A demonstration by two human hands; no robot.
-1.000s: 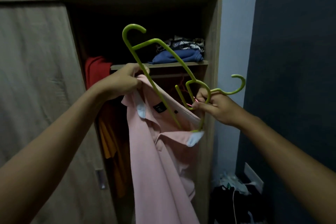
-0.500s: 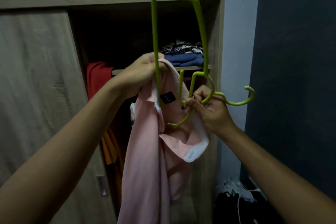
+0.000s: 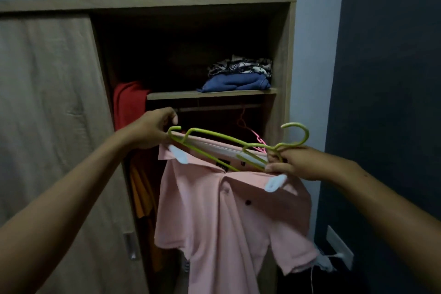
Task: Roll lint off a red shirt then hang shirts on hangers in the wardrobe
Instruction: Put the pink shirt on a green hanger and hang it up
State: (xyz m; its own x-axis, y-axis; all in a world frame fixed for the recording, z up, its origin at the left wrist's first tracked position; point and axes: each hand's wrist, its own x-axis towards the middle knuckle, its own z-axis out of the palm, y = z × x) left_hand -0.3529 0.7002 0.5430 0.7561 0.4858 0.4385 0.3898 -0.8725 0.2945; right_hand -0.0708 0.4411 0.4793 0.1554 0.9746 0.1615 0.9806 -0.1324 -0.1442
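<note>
Green hanger (image 3: 216, 135) has swung down flat across limp pink shirt (image 3: 226, 222)

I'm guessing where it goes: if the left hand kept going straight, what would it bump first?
Probably the rail under the shelf. The left hand, holding the shirt, points into the wardrobe, and the rail shows just past its fingers. Depth is hard to judge.

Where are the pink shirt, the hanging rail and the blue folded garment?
pink shirt (image 3: 226, 227): head view, chest panel below the collar.
hanging rail (image 3: 214, 108): head view, middle of its visible span.
blue folded garment (image 3: 236, 82): head view, front fold.
</note>
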